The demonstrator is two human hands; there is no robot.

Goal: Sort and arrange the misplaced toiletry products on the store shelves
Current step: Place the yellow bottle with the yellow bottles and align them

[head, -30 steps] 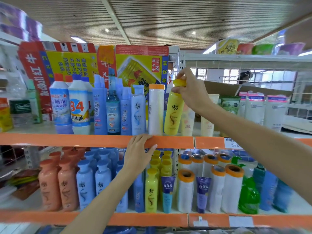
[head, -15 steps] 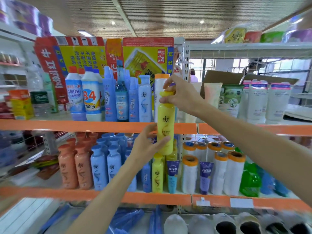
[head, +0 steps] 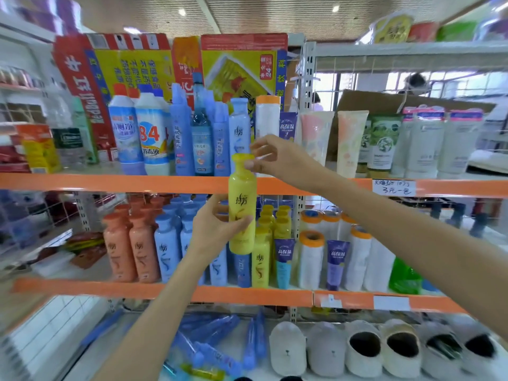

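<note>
A yellow shampoo bottle [head: 242, 207] hangs upright in front of the upper shelf's orange edge [head: 110, 182]. My left hand [head: 214, 229] grips its lower body from the left. My right hand [head: 275, 158] is beside the yellow cap with its fingers loosened and spread, the thumb tip just at the neck. More yellow bottles [head: 270, 229] of the same kind stand on the middle shelf right below. Next to them are blue bottles [head: 167, 246] and orange bottles [head: 129, 243] of the same brand.
The upper shelf holds cleaner bottles [head: 152, 133], blue bottles [head: 239, 130], a white orange-capped bottle [head: 267, 116] and tubes [head: 349, 141]. White rolls [head: 310, 259] and purple tubes [head: 335, 262] stand on the middle shelf at right. Slippers [head: 365, 347] lie on the bottom shelf.
The yellow bottle came off the upper shelf and moved down and left. My left hand left the shelf edge and took its body. My right hand's fingers loosened at the cap.
</note>
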